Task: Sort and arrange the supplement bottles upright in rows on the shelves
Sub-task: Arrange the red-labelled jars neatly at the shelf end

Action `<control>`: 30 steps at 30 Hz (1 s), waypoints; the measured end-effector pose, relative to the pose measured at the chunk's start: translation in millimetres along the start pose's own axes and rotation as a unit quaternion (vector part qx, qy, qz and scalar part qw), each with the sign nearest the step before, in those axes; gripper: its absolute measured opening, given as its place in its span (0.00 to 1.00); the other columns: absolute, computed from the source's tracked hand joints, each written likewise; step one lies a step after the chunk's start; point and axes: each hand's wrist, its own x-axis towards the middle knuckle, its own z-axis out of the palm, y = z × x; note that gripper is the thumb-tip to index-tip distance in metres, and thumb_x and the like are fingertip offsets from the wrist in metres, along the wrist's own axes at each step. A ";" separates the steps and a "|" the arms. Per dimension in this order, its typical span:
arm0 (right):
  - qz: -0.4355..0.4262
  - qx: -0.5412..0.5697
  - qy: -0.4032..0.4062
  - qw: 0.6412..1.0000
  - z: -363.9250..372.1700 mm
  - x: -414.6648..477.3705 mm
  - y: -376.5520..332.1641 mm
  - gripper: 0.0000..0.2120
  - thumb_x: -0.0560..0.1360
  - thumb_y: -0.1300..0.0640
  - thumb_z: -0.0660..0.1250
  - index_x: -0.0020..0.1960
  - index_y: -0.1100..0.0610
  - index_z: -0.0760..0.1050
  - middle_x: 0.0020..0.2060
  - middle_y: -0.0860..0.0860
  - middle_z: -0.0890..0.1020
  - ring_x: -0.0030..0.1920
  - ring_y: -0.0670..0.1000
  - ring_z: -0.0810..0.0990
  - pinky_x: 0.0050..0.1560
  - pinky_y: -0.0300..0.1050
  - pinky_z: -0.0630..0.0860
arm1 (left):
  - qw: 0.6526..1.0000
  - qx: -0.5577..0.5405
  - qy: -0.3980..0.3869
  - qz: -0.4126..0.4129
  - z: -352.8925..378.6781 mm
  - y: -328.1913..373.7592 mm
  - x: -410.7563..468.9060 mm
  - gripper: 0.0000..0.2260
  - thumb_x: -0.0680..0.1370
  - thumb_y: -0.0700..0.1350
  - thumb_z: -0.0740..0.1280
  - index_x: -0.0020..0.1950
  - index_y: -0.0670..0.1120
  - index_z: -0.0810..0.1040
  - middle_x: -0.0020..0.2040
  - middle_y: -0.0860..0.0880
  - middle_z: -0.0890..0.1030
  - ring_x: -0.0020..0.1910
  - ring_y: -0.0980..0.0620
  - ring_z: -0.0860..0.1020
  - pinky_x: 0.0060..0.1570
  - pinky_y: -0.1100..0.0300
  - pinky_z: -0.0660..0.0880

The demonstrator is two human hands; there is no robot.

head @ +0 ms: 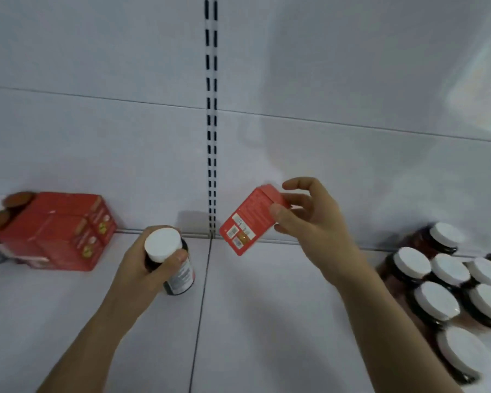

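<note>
My left hand (142,262) grips a dark supplement bottle (179,275) with a white cap just above the white shelf (253,307), left of the shelf seam. My right hand (309,219) pinches a small red box (250,219), held tilted in the air above the shelf near the back panel. At the right stand several dark bottles with white caps (437,304), upright in rows. At the left a stack of red boxes (60,231) sits against the back panel.
A slotted upright rail (211,123) runs down the white back panel at the middle. A seam (201,307) splits the shelf into two boards. Brown-capped containers (0,214) sit at the far left behind the red boxes.
</note>
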 end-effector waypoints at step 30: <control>-0.173 -0.044 -0.045 0.983 259.3 -13.2 39.7 0.34 0.72 0.59 0.71 0.74 0.51 0.62 0.67 0.46 0.73 0.67 0.51 0.74 0.59 0.46 0.76 | 1.000 -0.004 -0.020 0.024 -176.0 9.4 -16.3 0.21 0.72 0.57 0.71 0.62 0.52 0.75 0.52 0.56 0.79 0.53 0.58 0.79 0.50 0.66 0.76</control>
